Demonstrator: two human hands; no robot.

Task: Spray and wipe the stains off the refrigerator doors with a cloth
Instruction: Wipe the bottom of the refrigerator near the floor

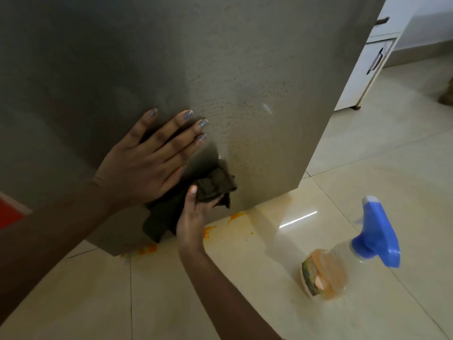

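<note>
A pale tiled floor is seen running under a grey refrigerator door, with white cabinets in the far right corner. The lower part of the door is being worked on. The left hand is laid flat on the metal with fingers spread wide and nothing gripped, probably so that the body is steadied while crouching low. The dark cloth is bunched and clamped in the right hand, pressed to the door near its bottom edge, where a wet, beaded film is visible (apparently sprayed cleaner). The spray bottle has been set down on the floor to the right, well apart from the door, which frees both hands. Orange splatters lie on the tiles along the door's base, so wiping seems unfinished.
</note>
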